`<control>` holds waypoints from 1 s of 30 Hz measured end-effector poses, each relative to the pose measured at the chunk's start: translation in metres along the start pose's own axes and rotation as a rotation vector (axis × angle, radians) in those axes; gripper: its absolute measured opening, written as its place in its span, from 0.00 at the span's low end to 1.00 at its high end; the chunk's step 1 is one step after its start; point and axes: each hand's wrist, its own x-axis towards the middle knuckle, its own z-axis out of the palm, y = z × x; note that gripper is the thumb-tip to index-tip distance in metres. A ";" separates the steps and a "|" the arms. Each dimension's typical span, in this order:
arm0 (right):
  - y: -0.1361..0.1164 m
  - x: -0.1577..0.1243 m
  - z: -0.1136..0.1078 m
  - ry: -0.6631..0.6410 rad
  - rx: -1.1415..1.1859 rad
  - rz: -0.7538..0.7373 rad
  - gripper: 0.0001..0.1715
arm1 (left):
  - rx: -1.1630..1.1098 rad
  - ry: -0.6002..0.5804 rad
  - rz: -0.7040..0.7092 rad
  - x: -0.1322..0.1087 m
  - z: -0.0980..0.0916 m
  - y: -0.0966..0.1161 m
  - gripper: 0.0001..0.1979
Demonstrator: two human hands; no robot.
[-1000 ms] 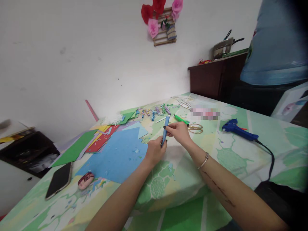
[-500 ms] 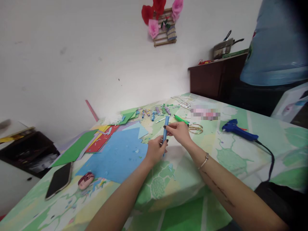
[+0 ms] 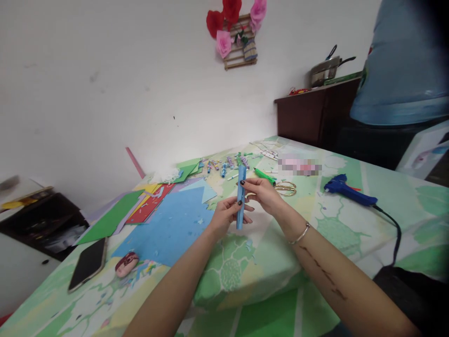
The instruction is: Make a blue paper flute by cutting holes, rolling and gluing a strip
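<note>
Over the near part of the table, a narrow roll of blue paper [image 3: 240, 192] stands nearly upright between my hands. My left hand [image 3: 227, 214] grips its lower half, thumb in front and fingers behind. Higher up, my right hand [image 3: 262, 192] pinches the roll from the right side. A flat sheet of blue paper [image 3: 178, 220] lies to the left, scattered with small scraps. Just beyond my right hand are gold-handled scissors [image 3: 286, 188] and a green pen-like tool [image 3: 264, 175].
A blue glue gun [image 3: 351, 190] with its cord lies at right. Green sheets [image 3: 112, 217], a red sheet [image 3: 149, 206], a phone [image 3: 88, 263] and a pink case [image 3: 126, 264] lie at left. Small twisted paper pieces [image 3: 224, 169] sit farther back. A person [image 3: 403, 65] stands at right.
The blue paper looks wider now, a rounded roll where a thin folded edge showed before. My left fingers have spread out behind it, and my right hand has shifted slightly.
</note>
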 end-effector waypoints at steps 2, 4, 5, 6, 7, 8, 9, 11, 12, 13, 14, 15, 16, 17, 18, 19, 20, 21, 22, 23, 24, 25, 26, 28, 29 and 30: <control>0.001 0.000 -0.001 -0.048 0.037 0.017 0.15 | -0.022 -0.012 -0.010 0.000 0.001 0.000 0.20; 0.001 0.001 -0.002 -0.067 0.053 0.032 0.15 | -0.038 -0.012 -0.019 0.001 0.000 0.000 0.19; 0.001 0.001 -0.002 -0.067 0.054 0.036 0.15 | -0.039 -0.009 -0.022 0.001 0.000 -0.001 0.19; 0.002 0.002 -0.003 -0.064 0.053 0.041 0.15 | -0.036 -0.005 -0.022 0.001 0.000 -0.001 0.19; 0.002 0.002 -0.003 -0.060 0.053 0.044 0.15 | -0.033 -0.004 -0.021 0.001 -0.001 -0.001 0.18; 0.002 0.003 -0.004 -0.059 0.054 0.043 0.15 | -0.031 -0.008 -0.018 0.001 -0.001 -0.001 0.17; 0.002 0.003 -0.004 -0.061 0.056 0.040 0.14 | -0.029 -0.015 -0.013 0.001 -0.001 0.000 0.17; 0.003 0.003 -0.004 -0.081 0.059 0.028 0.14 | -0.027 -0.039 0.001 0.001 0.000 0.000 0.17; 0.003 0.003 -0.004 -0.090 0.061 0.018 0.14 | -0.025 -0.047 0.011 0.001 0.001 0.000 0.17; 0.003 0.003 -0.004 -0.093 0.063 0.006 0.14 | -0.022 -0.048 0.024 0.001 0.001 0.000 0.17; 0.003 0.003 -0.003 -0.090 0.064 -0.005 0.15 | -0.018 -0.037 0.041 0.002 0.002 0.000 0.17; 0.002 0.003 -0.003 -0.081 0.065 -0.015 0.16 | -0.013 -0.019 0.058 0.002 0.003 0.000 0.16; 0.002 0.002 -0.002 -0.070 0.062 -0.025 0.16 | -0.007 0.005 0.071 0.002 0.004 0.000 0.15; 0.002 0.002 -0.001 -0.063 0.054 -0.034 0.17 | 0.002 0.028 0.081 0.002 0.005 0.000 0.13; 0.002 0.002 0.000 -0.061 0.042 -0.043 0.17 | 0.015 0.044 0.083 0.003 0.006 0.000 0.12; 0.002 0.002 0.000 -0.063 0.029 -0.050 0.17 | 0.030 0.055 0.081 0.003 0.006 0.000 0.12; 0.002 0.002 0.001 -0.065 0.016 -0.057 0.17 | 0.047 0.065 0.080 0.003 0.007 0.001 0.12; 0.002 0.002 0.001 -0.068 0.006 -0.063 0.17 | 0.066 0.080 0.084 0.003 0.007 0.001 0.13; 0.002 0.003 0.001 -0.071 -0.002 -0.069 0.17 | 0.088 0.103 0.096 0.003 0.007 0.002 0.14; 0.002 0.003 0.000 -0.074 -0.010 -0.076 0.16 | 0.114 0.136 0.114 0.003 0.006 0.003 0.15; 0.002 0.003 0.000 -0.075 -0.019 -0.085 0.16 | 0.144 0.173 0.136 0.003 0.006 0.004 0.15; 0.002 0.003 0.000 -0.076 -0.031 -0.096 0.15 | 0.181 0.212 0.161 0.002 0.005 0.004 0.16; 0.002 0.003 0.000 -0.070 -0.047 -0.110 0.15 | 0.224 0.246 0.184 0.002 0.005 0.004 0.16; 0.002 0.003 0.001 -0.041 -0.096 -0.131 0.15 | 0.326 0.297 0.220 0.001 0.004 0.003 0.16; 0.002 0.003 0.002 -0.022 -0.123 -0.138 0.15 | 0.372 0.313 0.233 0.000 0.004 0.002 0.17; 0.001 0.002 0.003 -0.003 -0.149 -0.144 0.15 | 0.409 0.323 0.242 0.000 0.004 0.000 0.18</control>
